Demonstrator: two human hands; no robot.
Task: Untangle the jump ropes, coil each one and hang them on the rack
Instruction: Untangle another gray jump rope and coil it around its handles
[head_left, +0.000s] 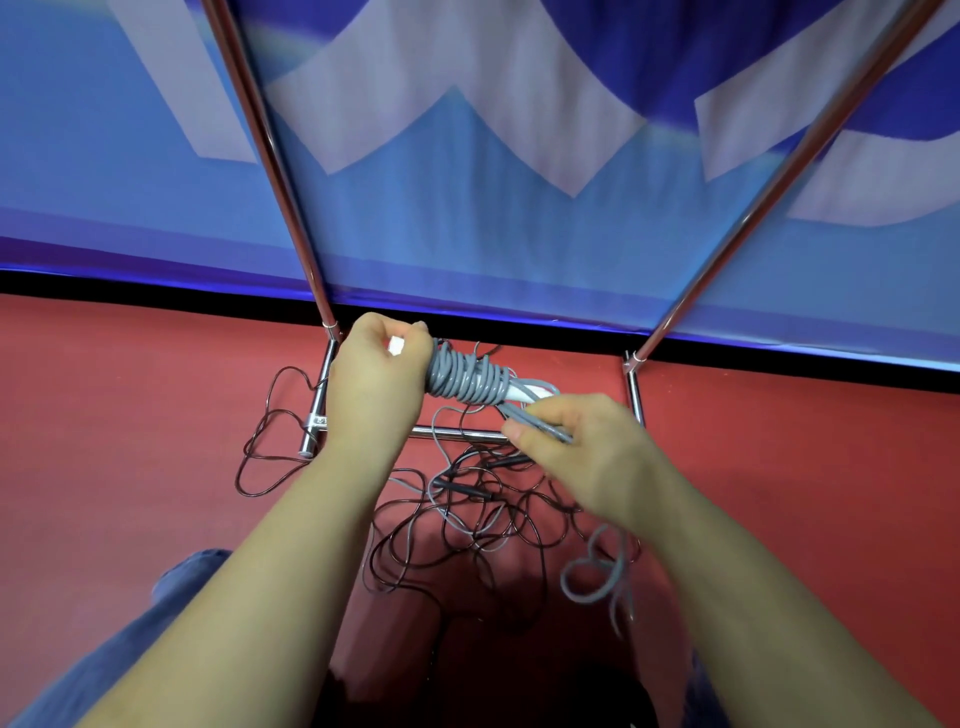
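The left hand (376, 374) clenches the white handles of the grey jump rope (467, 376), whose wound bundle runs rightward and slightly down toward the right hand (566, 441). That grip pinches the free strands just beside the bundle's right end, above the tangled dark rope (467, 514) on the floor.

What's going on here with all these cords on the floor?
A person is tidying jump ropes. The left hand holds a grey rope wound round its white handles, while the right hand pinches the loose grey end, apparently finishing the wrap. Below, a tangle of thin dark ropes lies on the red floor, not yet sorted. The chrome rack stands just behind, and no rope hangs on the part that shows.
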